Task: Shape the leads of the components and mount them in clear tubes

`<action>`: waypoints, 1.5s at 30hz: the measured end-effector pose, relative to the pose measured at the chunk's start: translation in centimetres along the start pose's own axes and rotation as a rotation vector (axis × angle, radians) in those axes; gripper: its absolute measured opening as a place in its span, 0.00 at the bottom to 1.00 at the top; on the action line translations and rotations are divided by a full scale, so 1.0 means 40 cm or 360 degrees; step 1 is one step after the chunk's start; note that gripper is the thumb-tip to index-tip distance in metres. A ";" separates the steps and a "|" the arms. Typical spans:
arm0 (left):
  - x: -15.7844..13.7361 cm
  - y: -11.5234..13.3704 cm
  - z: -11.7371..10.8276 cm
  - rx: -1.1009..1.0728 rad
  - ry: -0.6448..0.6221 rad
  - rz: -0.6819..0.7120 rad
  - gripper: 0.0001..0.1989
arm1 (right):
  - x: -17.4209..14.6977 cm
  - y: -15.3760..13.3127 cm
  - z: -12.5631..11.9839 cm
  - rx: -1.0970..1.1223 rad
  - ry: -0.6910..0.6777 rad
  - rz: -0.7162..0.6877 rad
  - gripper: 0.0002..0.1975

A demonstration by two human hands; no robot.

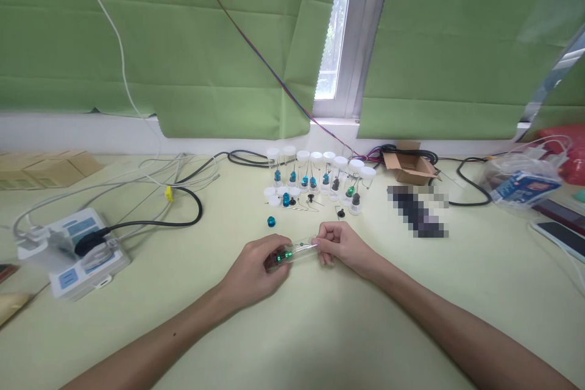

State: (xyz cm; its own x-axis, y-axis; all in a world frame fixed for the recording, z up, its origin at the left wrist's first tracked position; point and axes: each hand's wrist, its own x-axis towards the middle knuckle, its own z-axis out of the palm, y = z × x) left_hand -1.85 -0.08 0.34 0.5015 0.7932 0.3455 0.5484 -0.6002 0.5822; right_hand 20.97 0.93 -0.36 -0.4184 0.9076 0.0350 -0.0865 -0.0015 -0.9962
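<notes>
My left hand [260, 271] is wrapped round one end of a clear plastic tube [298, 251], which lies on its side just over the table. Inside the tube a shiny green metal part and a thin wire show. At the tube's other end, the fingers of my right hand [339, 244] pinch together at its mouth; whether they hold the wire or the rim I cannot tell. Beyond my hands a blue metal knob [271, 221] and a small black part [340, 213] lie on the table. Several capped clear tubes [316, 164] with blue, grey or green parts stand upright behind.
To the left sits a white power strip [91, 256] with plugs and tangled cables. An open cardboard box [411, 169] stands at the back right, with black cable around it. Further right are a plastic bag [521, 177] and a phone [562, 237]. Yellowish boxes [46, 169] line the back left.
</notes>
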 end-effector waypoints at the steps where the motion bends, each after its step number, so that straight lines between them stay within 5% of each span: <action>1: 0.000 0.000 0.000 0.0000 -0.0003 0.0000 0.11 | 0.001 0.001 0.000 -0.0014 0.0007 0.0003 0.17; 45: -0.001 0.004 -0.001 0.0004 -0.0034 -0.0026 0.11 | -0.002 -0.005 0.005 -0.0086 0.0014 0.0041 0.19</action>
State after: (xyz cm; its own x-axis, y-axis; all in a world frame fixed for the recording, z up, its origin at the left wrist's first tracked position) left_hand -1.80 -0.19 0.47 0.5064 0.8005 0.3204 0.5584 -0.5876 0.5856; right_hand 20.85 0.78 -0.13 -0.4118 0.9113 0.0087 -0.0265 -0.0024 -0.9996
